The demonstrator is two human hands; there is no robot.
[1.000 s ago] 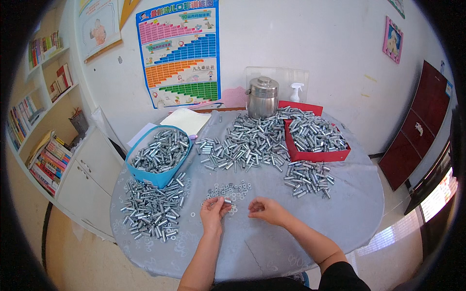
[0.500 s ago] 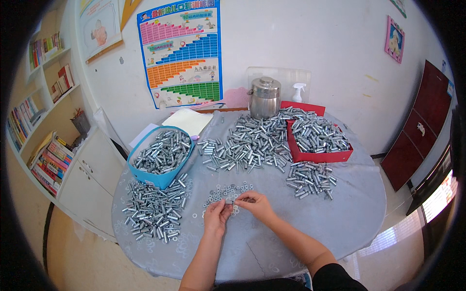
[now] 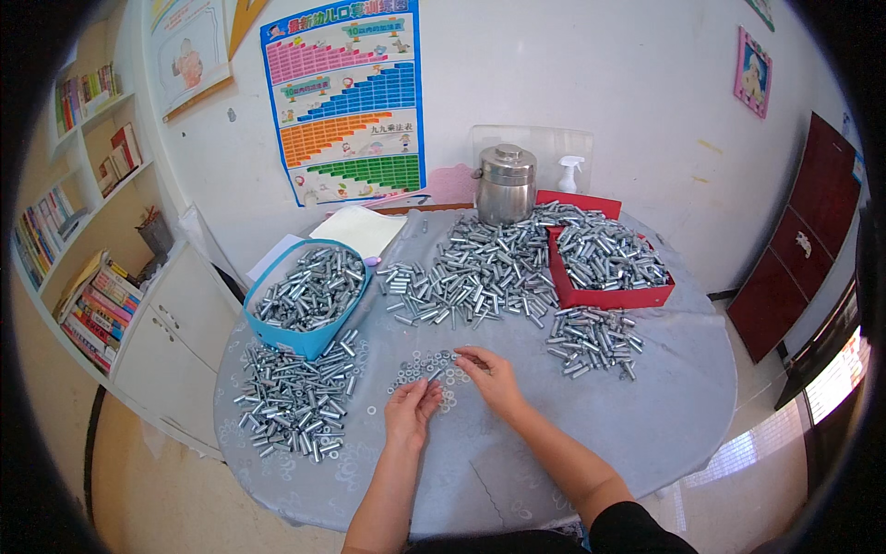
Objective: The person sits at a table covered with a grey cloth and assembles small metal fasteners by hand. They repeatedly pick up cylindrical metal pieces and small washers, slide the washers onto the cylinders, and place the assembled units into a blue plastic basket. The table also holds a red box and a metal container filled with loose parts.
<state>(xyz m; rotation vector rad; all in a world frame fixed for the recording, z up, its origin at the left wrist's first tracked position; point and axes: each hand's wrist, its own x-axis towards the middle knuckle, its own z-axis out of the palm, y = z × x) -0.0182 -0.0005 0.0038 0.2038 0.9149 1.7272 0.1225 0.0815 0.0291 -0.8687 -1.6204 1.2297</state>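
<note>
In the middle of the table, my left hand (image 3: 411,412) pinches a short silvery metal cylinder (image 3: 435,375) between thumb and fingertips. My right hand (image 3: 491,377) is just to the right and slightly farther away, its thumb and fingers drawn together at the edge of the small metal washers (image 3: 406,373). Whether a washer sits between those fingertips is too small to make out. The washers lie loose and flat in a patch beyond and between both hands.
A blue basket (image 3: 255,319) full of metal cylinders stands at left, with a loose pile (image 3: 293,406) before it. A red box (image 3: 609,297) of them is at right. Another heap (image 3: 475,272) lies near a steel canister (image 3: 507,189). A white spray bottle (image 3: 569,175) stands behind.
My right hand has moved away from the cylinder, slightly up and right to the washers. My left hand stays almost in place, still holding the cylinder, which now tilts.
</note>
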